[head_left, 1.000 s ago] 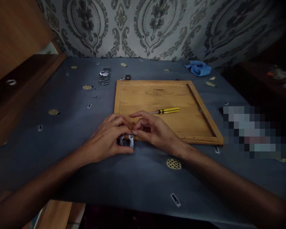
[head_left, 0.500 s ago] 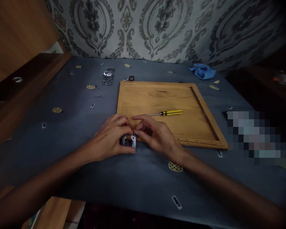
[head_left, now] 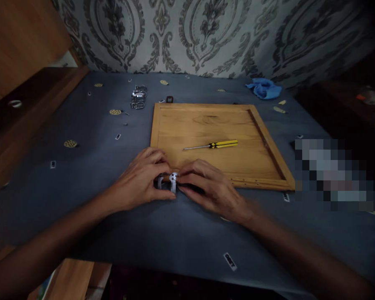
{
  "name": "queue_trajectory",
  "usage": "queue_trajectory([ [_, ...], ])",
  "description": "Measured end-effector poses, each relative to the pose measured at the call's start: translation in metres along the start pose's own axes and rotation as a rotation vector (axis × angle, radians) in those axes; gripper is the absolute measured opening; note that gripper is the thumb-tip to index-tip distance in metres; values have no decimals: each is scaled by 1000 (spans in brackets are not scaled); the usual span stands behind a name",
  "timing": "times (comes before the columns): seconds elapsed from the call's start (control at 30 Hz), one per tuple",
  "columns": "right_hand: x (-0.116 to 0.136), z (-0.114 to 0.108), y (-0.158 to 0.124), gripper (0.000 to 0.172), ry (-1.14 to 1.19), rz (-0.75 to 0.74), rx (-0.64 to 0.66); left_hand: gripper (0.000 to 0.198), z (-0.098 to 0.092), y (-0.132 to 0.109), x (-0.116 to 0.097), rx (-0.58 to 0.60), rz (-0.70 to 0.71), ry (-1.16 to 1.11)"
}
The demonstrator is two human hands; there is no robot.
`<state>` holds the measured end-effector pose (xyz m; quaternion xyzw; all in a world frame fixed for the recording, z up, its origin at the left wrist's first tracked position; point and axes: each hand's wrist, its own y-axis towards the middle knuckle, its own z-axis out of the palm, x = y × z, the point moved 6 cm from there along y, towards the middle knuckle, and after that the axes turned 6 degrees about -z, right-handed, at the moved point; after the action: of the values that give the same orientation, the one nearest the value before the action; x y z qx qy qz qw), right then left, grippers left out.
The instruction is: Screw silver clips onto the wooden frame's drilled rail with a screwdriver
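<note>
A framed wooden panel [head_left: 206,125] lies flat on the blue-grey cloth. At its near left corner sits a small metal hinge [head_left: 169,181]. My left hand [head_left: 142,181] curls round the hinge from the left, thumb and fingers on it. My right hand [head_left: 209,187] lies low beside it, fingers pinched together at the hinge's right side; what they pinch is too small to make out. A yellow-and-black screwdriver [head_left: 212,145] rests on the panel just beyond my hands.
A pile of metal hinges [head_left: 138,98] lies at the back left. A crumpled blue cloth [head_left: 263,88] sits at the back right. Small screws, tags and yellow perforated discs [head_left: 70,144] dot the table cloth. A wooden cabinet [head_left: 21,54] stands on the left.
My right hand has lowered and flattened toward the hinge, its raised fingers now down. The left hand keeps its hold on the hinge. The screwdriver's tip is now uncovered.
</note>
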<state>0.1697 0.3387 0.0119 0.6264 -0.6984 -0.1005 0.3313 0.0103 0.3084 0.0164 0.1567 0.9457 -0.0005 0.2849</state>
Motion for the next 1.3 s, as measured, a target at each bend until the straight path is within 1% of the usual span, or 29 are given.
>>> queue_trajectory([
  [0.13,3,-2,-3,10,-54,-10,-3,37,-1,-1,-2,-19,25,10],
  [0.23,4,-2,-4,10,-72,-4,15,38,-1,-1,-1,-10,23,15],
  [0.53,10,2,-3,17,-132,-40,22,39,0,0,1,-9,12,22],
  [0.63,10,2,-4,17,-153,-37,15,40,-1,0,1,-20,16,26],
  [0.7,10,2,-4,20,-163,-34,15,38,0,0,1,-19,18,27],
  [0.77,9,2,-4,21,-156,-35,20,38,0,0,1,-15,24,20],
  [0.9,11,0,-3,16,-112,-73,13,38,-1,0,1,-8,19,17],
  [1.1,11,-4,-2,19,-66,-88,-30,37,-2,0,-1,14,7,26],
  [1.3,11,2,-3,20,-217,-70,14,38,-2,1,1,26,-5,35],
])
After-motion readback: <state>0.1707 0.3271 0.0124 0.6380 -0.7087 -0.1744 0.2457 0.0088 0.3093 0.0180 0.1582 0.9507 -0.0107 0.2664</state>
